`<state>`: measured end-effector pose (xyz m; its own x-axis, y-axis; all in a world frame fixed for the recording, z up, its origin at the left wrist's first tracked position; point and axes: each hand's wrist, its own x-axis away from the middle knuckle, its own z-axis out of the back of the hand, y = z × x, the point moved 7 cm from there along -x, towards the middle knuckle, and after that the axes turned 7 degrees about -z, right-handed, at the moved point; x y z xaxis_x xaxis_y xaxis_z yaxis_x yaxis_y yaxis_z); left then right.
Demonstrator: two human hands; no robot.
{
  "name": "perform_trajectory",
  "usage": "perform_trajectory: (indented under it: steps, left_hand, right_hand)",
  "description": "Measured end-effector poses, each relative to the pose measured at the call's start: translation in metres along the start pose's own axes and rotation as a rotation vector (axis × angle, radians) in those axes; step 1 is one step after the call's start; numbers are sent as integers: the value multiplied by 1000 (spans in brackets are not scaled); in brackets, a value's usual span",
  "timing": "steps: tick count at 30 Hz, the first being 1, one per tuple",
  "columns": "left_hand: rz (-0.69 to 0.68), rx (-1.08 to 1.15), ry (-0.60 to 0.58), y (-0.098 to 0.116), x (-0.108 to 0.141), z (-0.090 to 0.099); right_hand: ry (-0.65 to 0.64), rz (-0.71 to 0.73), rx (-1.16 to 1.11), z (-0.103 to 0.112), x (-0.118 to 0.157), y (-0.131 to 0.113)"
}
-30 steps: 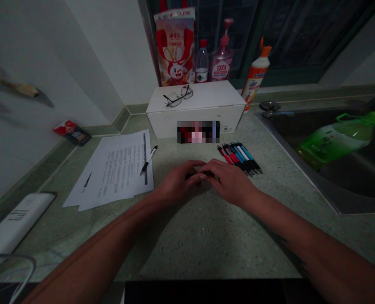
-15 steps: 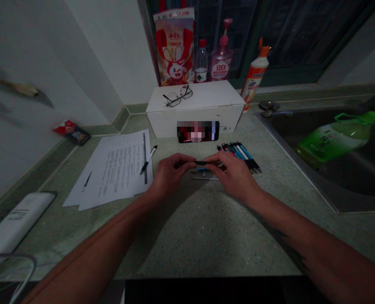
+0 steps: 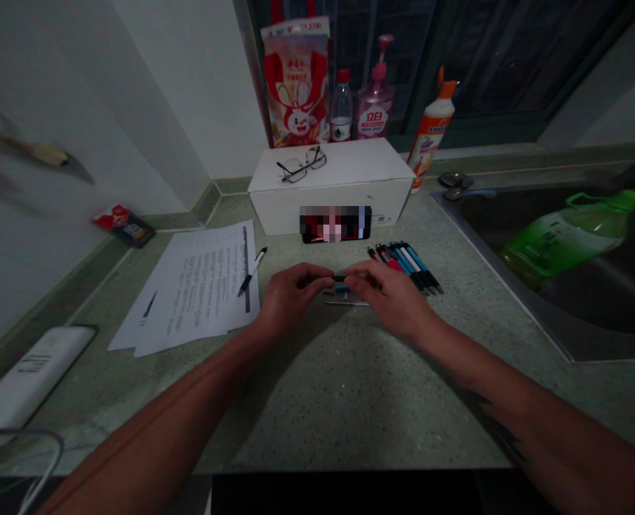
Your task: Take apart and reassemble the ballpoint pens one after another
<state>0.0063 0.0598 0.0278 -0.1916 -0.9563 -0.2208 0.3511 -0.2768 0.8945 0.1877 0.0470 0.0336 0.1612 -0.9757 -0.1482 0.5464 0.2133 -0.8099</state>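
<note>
Between thumb and fingers, my left hand (image 3: pixel 292 297) pinches one end of a small black pen part (image 3: pixel 339 277). My right hand (image 3: pixel 390 293) pinches its other end, so only a short dark middle shows. Just below it on the counter lies a blue pen piece (image 3: pixel 342 288), partly covered by the right fingers. A thin pen refill (image 3: pixel 344 303) rests nearer to me, its right end reaching under my right hand. Beyond the right hand, several pens (image 3: pixel 407 266) in blue, white, red and black lie side by side.
Printed sheets (image 3: pixel 189 293) with a black-and-white pen (image 3: pixel 252 272) lie left. A phone (image 3: pixel 363 223) leans on a white box (image 3: pixel 333 197) bearing eyeglasses (image 3: pixel 304 166). The sink (image 3: pixel 580 343) holding a green bottle (image 3: pixel 569 232) is right; a white power strip (image 3: pixel 33 372) is front left.
My hands have drawn slightly closer together along the black pen part, and less of it shows between the fingertips. The view has shifted very slightly; the other things lie as before.
</note>
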Motion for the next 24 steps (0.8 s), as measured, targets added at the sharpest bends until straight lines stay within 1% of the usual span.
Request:
perform_trajectory:
  steps: [2, 5, 9, 10, 14, 17, 21, 24]
  left_hand:
    - [2, 1, -8, 0, 0, -1]
    - [-2, -3, -6, 0, 0, -1]
    - [-2, -15, -22, 3, 2, -2]
    - [0, -17, -27, 4, 2, -3]
    - [5, -8, -34, 6, 4, -5]
    - [16, 22, -41, 4, 3, -6]
    - [12, 9, -42, 1, 1, -5]
    - [-5, -47, -9, -1, -1, 0]
  right_hand:
    - [-36, -5, -5, -3, 0, 0]
    - [14, -6, -46, 1, 0, -1]
    - [-64, 31, -12, -4, 1, -4]
    - [-54, 55, 8, -3, 2, -6]
    - [64, 148, 98, 3, 4, -13]
    - [87, 198, 142, 4, 6, -18]
    - [53, 163, 121, 3, 6, -17]
    - [47, 134, 144, 3, 5, -14]
